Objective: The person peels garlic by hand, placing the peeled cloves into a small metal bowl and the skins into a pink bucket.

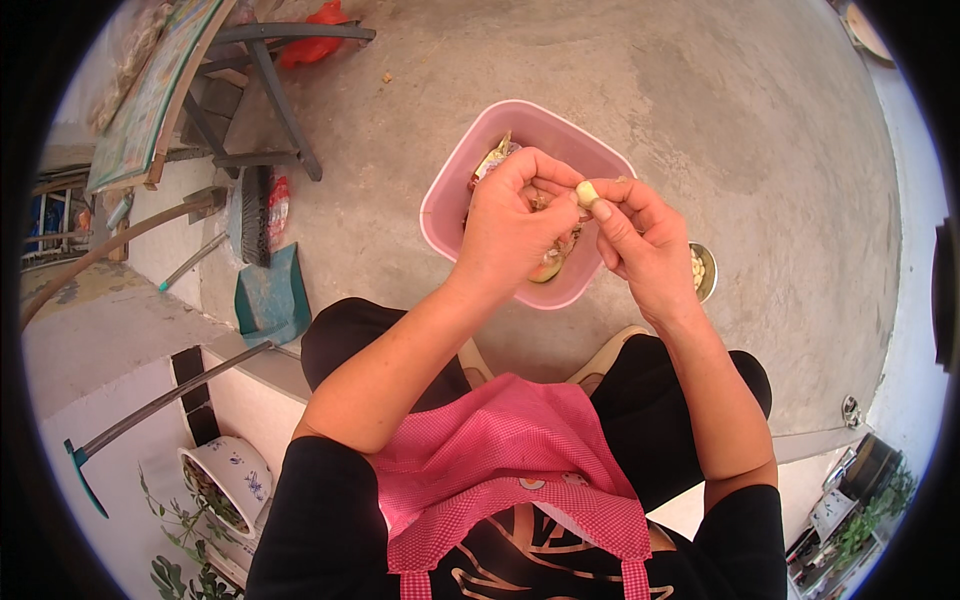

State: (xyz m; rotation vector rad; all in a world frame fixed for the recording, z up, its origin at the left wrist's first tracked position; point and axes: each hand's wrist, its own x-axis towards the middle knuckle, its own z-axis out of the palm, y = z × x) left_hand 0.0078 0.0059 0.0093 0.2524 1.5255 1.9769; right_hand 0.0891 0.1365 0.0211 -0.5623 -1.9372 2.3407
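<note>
A pale, smooth garlic clove [587,195] is pinched between both hands above a pink plastic bin [442,217]. My left hand [510,214] holds it from the left with thumb and forefinger. From the other side, the thumb and forefinger of my right hand [645,240] grip the same clove. Scraps and a crumpled wrapper [495,156] lie inside the bin, partly hidden by my left hand. Behind my right wrist stands a small metal bowl [709,274] with several pale peeled cloves [697,268] in it.
The concrete floor [772,187] spreads around the bin. At left are a teal dustpan [271,289], a broom head [255,217], and a wooden-legged table [277,105] near a red plastic bag [315,34]. A potted plant [232,472] stands lower left. A pink checked apron [510,435] covers my lap.
</note>
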